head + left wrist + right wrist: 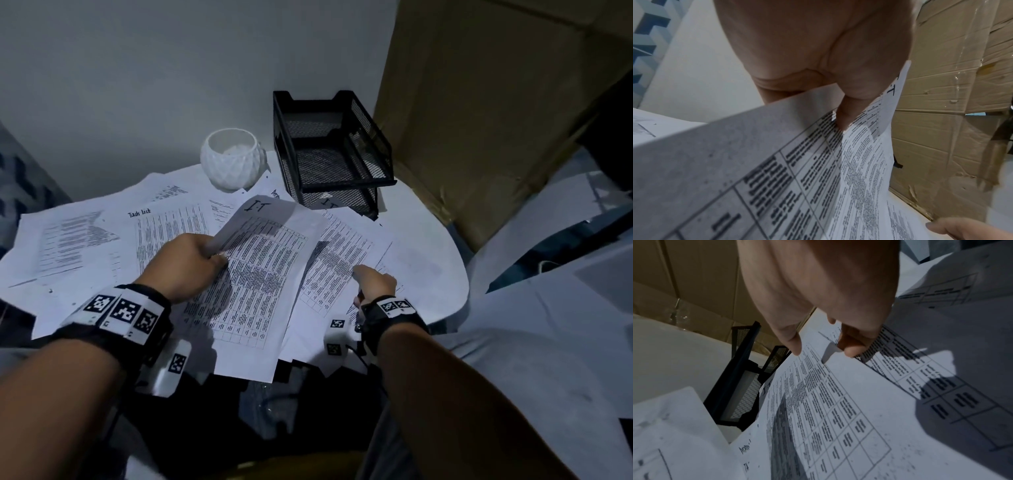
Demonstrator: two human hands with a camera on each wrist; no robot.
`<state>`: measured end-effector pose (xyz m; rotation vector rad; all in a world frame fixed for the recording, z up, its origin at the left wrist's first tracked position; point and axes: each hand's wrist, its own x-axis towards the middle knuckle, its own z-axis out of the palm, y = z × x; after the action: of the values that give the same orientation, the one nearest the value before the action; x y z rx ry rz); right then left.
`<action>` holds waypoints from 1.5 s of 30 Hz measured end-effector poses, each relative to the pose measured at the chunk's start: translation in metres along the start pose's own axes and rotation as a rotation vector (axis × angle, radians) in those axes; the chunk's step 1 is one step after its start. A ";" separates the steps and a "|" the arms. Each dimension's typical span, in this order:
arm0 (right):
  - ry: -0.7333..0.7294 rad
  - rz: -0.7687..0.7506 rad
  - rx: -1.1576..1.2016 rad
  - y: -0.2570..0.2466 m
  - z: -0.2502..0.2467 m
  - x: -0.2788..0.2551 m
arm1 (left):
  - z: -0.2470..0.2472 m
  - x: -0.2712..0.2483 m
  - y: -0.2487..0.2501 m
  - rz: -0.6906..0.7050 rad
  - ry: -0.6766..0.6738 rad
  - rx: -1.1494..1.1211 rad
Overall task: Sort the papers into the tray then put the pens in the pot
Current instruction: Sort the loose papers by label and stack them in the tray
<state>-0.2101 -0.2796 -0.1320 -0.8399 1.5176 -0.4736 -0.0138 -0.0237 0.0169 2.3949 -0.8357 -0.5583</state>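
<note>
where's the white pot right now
In the head view the white pot stands at the table's far edge by the wall, just left of the black mesh tray, with scattered papers in front.

wall (137, 68): plain white, dim light | cardboard box (496, 102): brown, right | table (428, 233): white, rounded edge

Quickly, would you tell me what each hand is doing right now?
Left hand: grips the lifted I.T sheet.
Right hand: holds nothing, fingertips touching the sheet on the table.
</note>
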 end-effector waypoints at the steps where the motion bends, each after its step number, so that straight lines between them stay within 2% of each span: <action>1: -0.030 0.006 -0.053 -0.002 -0.001 -0.003 | 0.001 0.000 0.000 -0.003 -0.005 0.004; 4: -0.100 -0.100 -0.291 -0.001 -0.001 -0.004 | 0.002 0.001 0.000 -0.013 -0.014 0.001; 6: -0.060 -0.230 -0.466 -0.001 -0.002 -0.003 | 0.002 0.003 -0.002 -0.019 -0.018 -0.014; 8: -0.028 -0.320 -0.552 -0.001 -0.006 -0.003 | 0.002 0.006 -0.004 -0.027 -0.036 -0.056; 10: -0.036 -0.336 -0.599 -0.001 -0.011 -0.005 | 0.002 0.008 -0.005 -0.033 -0.054 -0.109; 14: -0.105 -0.298 -0.459 0.000 -0.017 -0.023 | 0.004 0.008 -0.003 -0.029 -0.092 -0.187; 18: -0.165 -0.145 -0.128 0.002 -0.016 -0.040 | 0.007 0.005 -0.004 -0.037 -0.107 -0.198; 22: -0.230 -0.170 -0.202 0.001 -0.017 -0.048 | 0.005 0.002 -0.004 -0.054 -0.121 -0.169; 27: -0.462 -0.132 -0.111 0.012 -0.012 -0.061 | 0.002 0.002 -0.004 -0.033 -0.126 -0.215; 32: -0.694 -0.202 0.135 0.004 0.005 -0.081 | 0.006 0.003 -0.005 -0.020 -0.110 -0.259; 34: -0.616 -0.195 0.158 0.000 0.011 -0.079 | 0.004 0.004 -0.005 -0.018 -0.046 -0.273; 37: -0.259 -0.256 0.020 -0.006 0.000 -0.064 | 0.002 0.005 -0.003 0.016 0.026 -0.277; 39: -0.012 -0.291 -0.160 -0.008 -0.019 -0.046 | 0.001 0.005 0.000 0.046 0.071 -0.259; 40: 0.065 -0.268 -0.254 -0.007 -0.030 -0.039 | 0.001 0.005 0.001 0.054 0.089 -0.242; 43: 0.222 -0.135 -0.452 0.004 -0.053 -0.014 | 0.002 0.005 0.004 0.085 0.109 -0.187; 45: 0.238 -0.105 -0.569 0.013 -0.057 0.000 | 0.003 0.005 0.003 0.096 0.113 -0.163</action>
<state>-0.2681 -0.2811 -0.1337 -1.3444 1.8716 -0.2176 -0.0128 -0.0297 0.0155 2.2034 -0.8185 -0.4314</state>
